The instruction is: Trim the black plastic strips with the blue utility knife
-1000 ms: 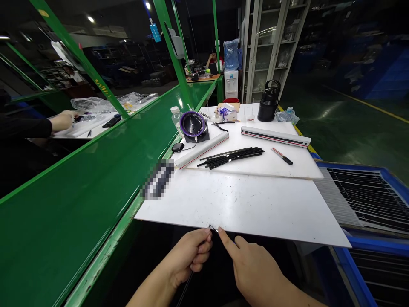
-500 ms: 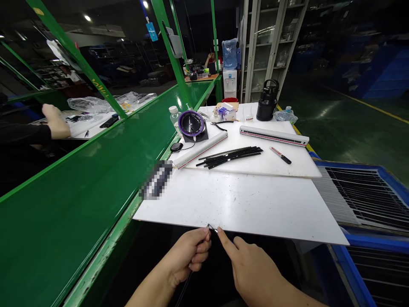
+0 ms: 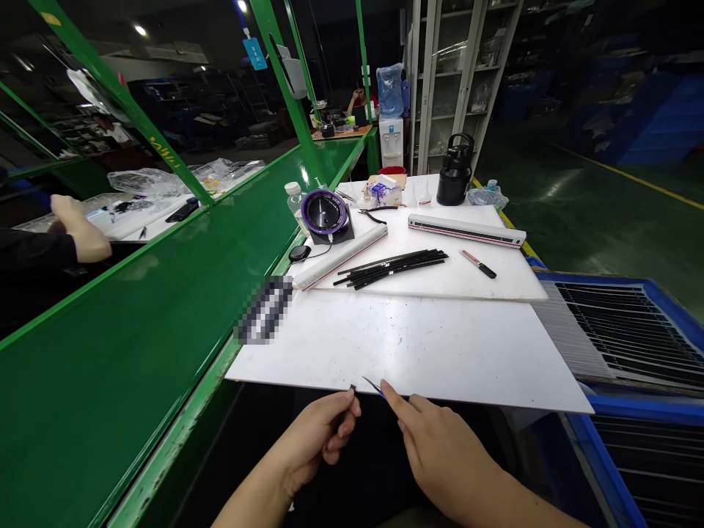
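Just in front of the near edge of the white board (image 3: 418,345), my left hand (image 3: 325,429) pinches a small dark strip (image 3: 353,387) whose tip shows above the thumb. My right hand (image 3: 434,440) is closed on a thin pointed tool (image 3: 374,385), perhaps tweezers, with the index finger stretched along it. The tool's tip is a little to the right of the strip, apart from it. A bundle of black strips (image 3: 390,270) lies farther back on a white foam sheet, with a red and black cutter knife (image 3: 478,264) to its right.
Two long white train-like pieces (image 3: 341,257) (image 3: 467,231), a round purple-rimmed fan (image 3: 324,211), pliers (image 3: 377,214) and a black flask (image 3: 455,172) stand or lie farther back. Blue trays (image 3: 632,315) of strips are at the right. Beyond the green partition (image 3: 165,271) a person's arm (image 3: 82,227) shows.
The tool in my right hand has drawn back from the strip, leaving a gap between them. My left hand still pinches the strip. The view has shifted slightly.
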